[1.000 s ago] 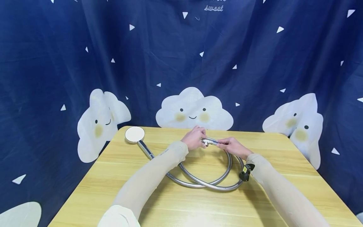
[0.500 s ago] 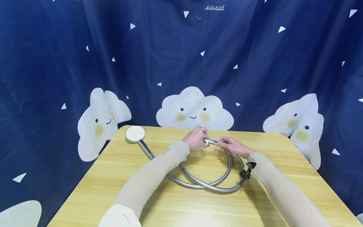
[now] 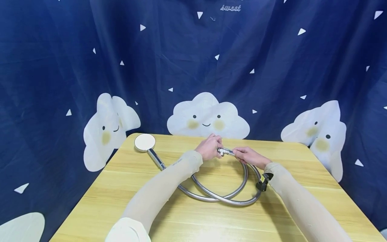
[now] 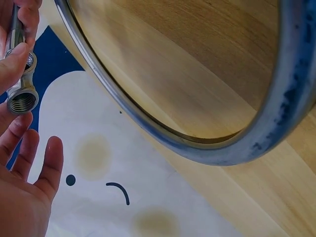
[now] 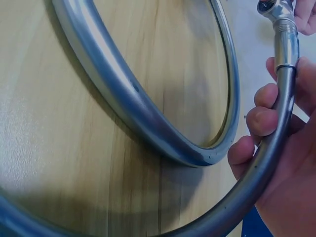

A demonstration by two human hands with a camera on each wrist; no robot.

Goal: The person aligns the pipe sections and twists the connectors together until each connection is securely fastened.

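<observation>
Between thumb and fingers, my left hand (image 3: 208, 148) holds a chrome tee-shaped pipe fitting (image 4: 23, 98). A threaded round opening faces the left wrist camera. My right hand (image 3: 252, 157) curls round the end of a grey metal shower hose (image 5: 269, 158), close below its chrome end sleeve (image 5: 286, 47). That sleeve meets the fitting, with some thread showing at the joint. Farther left on the table lies a round white-faced shower head (image 3: 145, 142) with a chrome handle (image 3: 155, 158). My left forearm hides where the handle joins the hose.
Loops of the hose (image 3: 211, 199) cross each other on the wooden table (image 3: 187, 222) between my arms. A black strap-mounted device (image 3: 263, 182) sits at my right wrist. Behind the table hangs a dark blue curtain (image 3: 193, 60) printed with clouds.
The right hand's fingers have shifted at the hose end, lifting and then coming down again. My left hand keeps its hold on the fitting. The shower head lies where it was.
</observation>
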